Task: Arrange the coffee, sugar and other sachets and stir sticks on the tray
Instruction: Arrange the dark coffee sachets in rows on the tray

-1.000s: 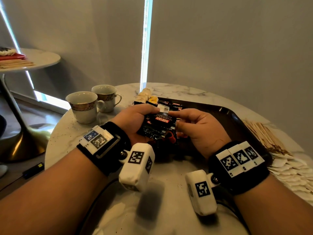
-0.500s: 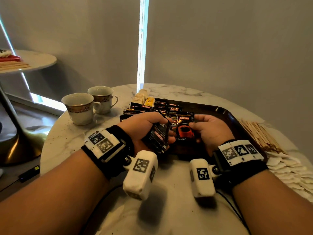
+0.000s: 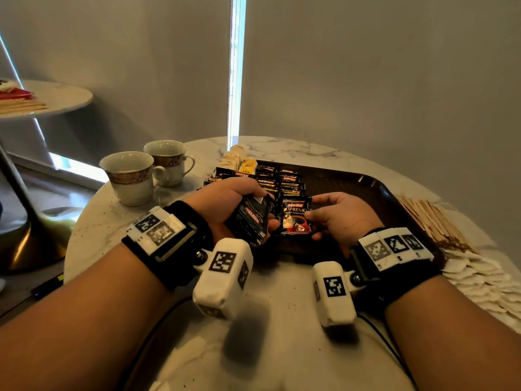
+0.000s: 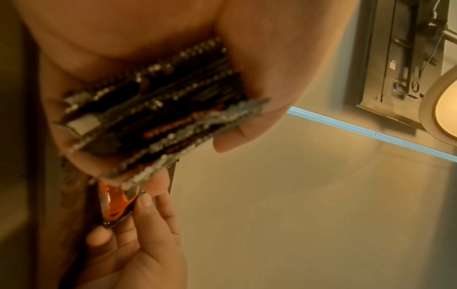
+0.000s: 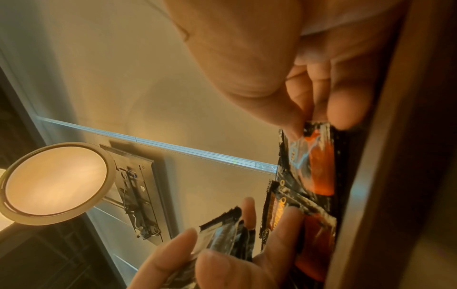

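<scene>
My left hand point(image 3: 239, 203) grips a stack of black coffee sachets point(image 3: 252, 218) just above the near left part of the dark brown tray point(image 3: 375, 187). The stack's serrated edges point(image 4: 158, 109) fill the left wrist view. My right hand point(image 3: 335, 218) pinches a single black and red coffee sachet point(image 3: 296, 218) by its right edge, face up, right beside the stack. The same sachet point(image 5: 314, 160) hangs from thumb and fingers in the right wrist view. Rows of coffee sachets point(image 3: 279, 179) lie at the tray's far left, with pale sachets point(image 3: 235, 158) behind them.
Two teacups point(image 3: 132, 176) stand on the marble table point(image 3: 282, 320) left of the tray. Wooden stir sticks point(image 3: 434, 221) and white sachets point(image 3: 485, 280) lie on the table to the tray's right. A smaller side table point(image 3: 50, 100) stands at far left.
My right hand has drawn one sachet off the stack and now holds it flat, face up, beside it. My left hand has turned the stack more on edge.
</scene>
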`<state>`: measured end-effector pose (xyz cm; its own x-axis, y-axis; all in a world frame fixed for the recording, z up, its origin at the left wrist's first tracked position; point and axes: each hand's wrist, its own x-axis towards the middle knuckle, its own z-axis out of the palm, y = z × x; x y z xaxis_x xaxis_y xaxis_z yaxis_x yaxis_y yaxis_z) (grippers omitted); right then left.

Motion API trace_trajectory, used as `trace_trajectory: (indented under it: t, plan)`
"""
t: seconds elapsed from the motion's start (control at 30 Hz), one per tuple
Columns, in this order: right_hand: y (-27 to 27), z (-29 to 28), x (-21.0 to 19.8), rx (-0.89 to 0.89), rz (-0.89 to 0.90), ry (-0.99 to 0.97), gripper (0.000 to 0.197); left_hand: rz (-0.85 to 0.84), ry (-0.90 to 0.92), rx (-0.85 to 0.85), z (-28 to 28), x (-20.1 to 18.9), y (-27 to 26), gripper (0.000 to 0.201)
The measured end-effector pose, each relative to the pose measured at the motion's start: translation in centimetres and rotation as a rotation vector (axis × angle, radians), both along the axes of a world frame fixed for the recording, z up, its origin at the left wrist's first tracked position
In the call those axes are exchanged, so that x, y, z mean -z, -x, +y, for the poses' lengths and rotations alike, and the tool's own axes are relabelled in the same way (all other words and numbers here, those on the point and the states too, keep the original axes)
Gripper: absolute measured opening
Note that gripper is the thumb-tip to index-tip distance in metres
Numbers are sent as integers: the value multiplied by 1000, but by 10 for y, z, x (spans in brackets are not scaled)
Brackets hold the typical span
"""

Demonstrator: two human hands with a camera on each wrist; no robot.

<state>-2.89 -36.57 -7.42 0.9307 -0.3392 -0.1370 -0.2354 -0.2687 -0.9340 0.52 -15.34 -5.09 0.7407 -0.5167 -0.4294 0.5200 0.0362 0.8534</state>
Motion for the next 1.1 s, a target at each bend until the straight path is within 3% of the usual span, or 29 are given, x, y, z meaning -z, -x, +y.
trace_trajectory:
  t: [0.5,0.63,0.87,1.0,1.1]
  plan:
    - [1,2,-1,1,14,50,31,0,31,-15,0,-2,0,29]
    - [1,2,-3,0,18,59,33,2,35,-17,0,1,0,35]
    - [5,-1,-1,49,-108,167,18,-34,220,1,2,-2,0,33]
    - [8,2,-3,32,-203,103,14,-49,274,-36,3,1,0,32]
    - [15,11,-8,-42,-276,-94,17,-23,311,-40,3,0,0,36]
